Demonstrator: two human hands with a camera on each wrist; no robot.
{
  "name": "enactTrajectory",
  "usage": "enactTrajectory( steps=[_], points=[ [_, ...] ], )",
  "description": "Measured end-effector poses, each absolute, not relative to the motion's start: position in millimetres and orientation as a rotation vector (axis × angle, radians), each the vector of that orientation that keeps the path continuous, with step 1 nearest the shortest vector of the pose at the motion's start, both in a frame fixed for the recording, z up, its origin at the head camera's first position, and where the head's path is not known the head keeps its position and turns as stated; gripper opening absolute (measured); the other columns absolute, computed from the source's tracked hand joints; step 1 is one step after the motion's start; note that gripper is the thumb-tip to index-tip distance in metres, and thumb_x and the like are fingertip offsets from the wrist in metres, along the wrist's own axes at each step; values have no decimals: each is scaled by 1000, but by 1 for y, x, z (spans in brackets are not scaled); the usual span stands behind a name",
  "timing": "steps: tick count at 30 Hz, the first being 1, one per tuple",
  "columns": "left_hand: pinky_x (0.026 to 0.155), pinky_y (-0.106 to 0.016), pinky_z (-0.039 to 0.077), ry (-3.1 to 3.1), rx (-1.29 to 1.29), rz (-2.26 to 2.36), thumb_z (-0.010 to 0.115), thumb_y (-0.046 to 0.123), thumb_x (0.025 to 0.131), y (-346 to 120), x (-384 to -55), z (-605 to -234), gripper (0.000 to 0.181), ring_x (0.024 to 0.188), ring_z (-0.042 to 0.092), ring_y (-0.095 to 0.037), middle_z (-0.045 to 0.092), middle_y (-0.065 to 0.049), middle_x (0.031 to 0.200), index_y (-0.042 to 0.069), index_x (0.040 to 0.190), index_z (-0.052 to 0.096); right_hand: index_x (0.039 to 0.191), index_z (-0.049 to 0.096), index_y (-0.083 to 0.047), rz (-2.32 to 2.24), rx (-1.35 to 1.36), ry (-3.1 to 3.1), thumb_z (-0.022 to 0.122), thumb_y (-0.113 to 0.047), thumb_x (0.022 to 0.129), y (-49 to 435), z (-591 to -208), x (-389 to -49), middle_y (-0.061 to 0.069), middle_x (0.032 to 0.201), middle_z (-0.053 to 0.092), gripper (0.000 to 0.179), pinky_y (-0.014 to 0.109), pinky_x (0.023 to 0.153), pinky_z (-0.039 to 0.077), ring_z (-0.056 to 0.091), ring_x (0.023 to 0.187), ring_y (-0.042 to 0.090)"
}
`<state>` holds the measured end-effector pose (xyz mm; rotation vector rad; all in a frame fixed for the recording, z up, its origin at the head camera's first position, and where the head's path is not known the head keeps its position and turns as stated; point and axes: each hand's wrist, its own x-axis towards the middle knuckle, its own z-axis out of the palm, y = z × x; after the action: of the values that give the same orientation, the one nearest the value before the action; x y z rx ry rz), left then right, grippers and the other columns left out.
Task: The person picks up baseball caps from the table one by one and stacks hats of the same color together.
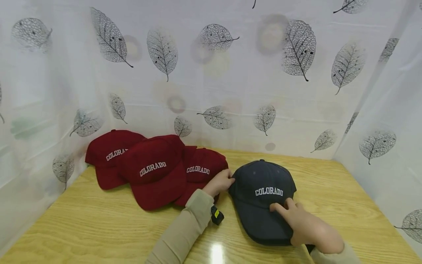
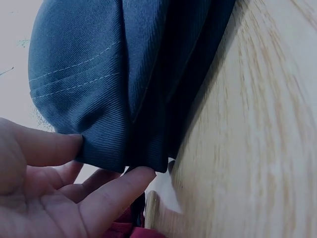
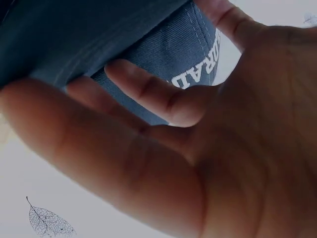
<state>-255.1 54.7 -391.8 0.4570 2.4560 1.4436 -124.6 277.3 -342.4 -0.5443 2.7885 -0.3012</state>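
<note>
A dark navy baseball cap with white COLORADO lettering sits right of the table's middle, brim toward me. My left hand pinches its left lower edge. In the left wrist view, the thumb presses the fabric from outside and a finger reaches under the edge, where several dark layers lie together. Around the right side of the brim, my right hand grips with bent fingers on top. In the right wrist view, fingertips meet the brim; part of that contact is hidden.
Several overlapping dark red COLORADO caps lie to the left, the nearest right beside my left hand. All rest on a light wooden table. A white leaf-print curtain encloses the back and sides. A small black device sits at my left wrist.
</note>
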Motion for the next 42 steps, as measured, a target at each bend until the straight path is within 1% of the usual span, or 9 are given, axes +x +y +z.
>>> enactTrajectory(
  steps=[7,10,15,18,21,24,30,34,42],
  points=[
    [55,-25,35,2501,482,1432,50,0,87,54,-253,-392,13,64,43,-17,44,-5,72,2,75,46,107,37,-21,-330,-605,2765,81,4,47,279,-346,-125,14,93,32,78,39,55,42,37,81,35],
    [56,-26,36,2523,510,1411,50,0,86,54,-253,-392,12,66,43,-17,44,-4,73,3,75,47,104,37,-21,-406,-647,2704,83,-7,50,283,-344,-126,12,92,30,72,41,59,41,38,81,32],
    [55,-25,35,2554,547,1372,51,-1,84,53,-253,-391,10,64,43,-17,46,-6,74,2,76,47,98,42,-18,-563,-692,2613,76,-34,66,293,-338,-134,8,92,33,50,38,66,40,40,82,24],
    [52,-26,37,2536,519,1360,52,1,84,53,-250,-388,6,61,46,-17,51,-10,79,0,85,46,91,45,-12,-646,-728,2635,67,-36,76,304,-335,-142,4,87,41,36,32,64,40,44,78,17],
    [53,-28,41,2561,501,1278,54,6,84,51,-246,-384,21,58,49,-18,54,-14,81,-4,100,44,89,48,-5,-740,-630,2665,61,-31,82,317,-336,-149,3,83,49,30,29,58,42,48,73,14],
    [52,-28,41,2627,525,1123,57,12,84,47,-240,-380,27,53,50,-17,57,-14,71,-10,99,50,98,50,6,-814,-418,2638,60,-29,84,328,-339,-153,8,87,55,39,30,55,45,54,74,19],
    [43,-23,37,2506,633,938,61,19,83,43,-221,-376,30,44,52,-14,58,-7,50,0,60,63,118,38,19,-842,-108,2516,61,-30,83,337,-346,-157,20,96,56,64,39,55,48,57,81,28],
    [45,-22,40,2377,618,1025,63,17,82,48,-214,-377,26,46,52,-12,56,-6,51,-2,63,63,120,32,24,-855,-81,2456,61,-31,83,337,-347,-159,23,99,56,72,41,57,49,59,82,29],
    [44,-22,39,2475,673,1037,68,15,77,57,-212,-381,18,45,47,-12,51,-3,53,0,74,59,128,17,20,-948,-74,2398,61,-29,83,328,-352,-158,15,93,58,80,40,60,49,59,76,26]
  ],
)
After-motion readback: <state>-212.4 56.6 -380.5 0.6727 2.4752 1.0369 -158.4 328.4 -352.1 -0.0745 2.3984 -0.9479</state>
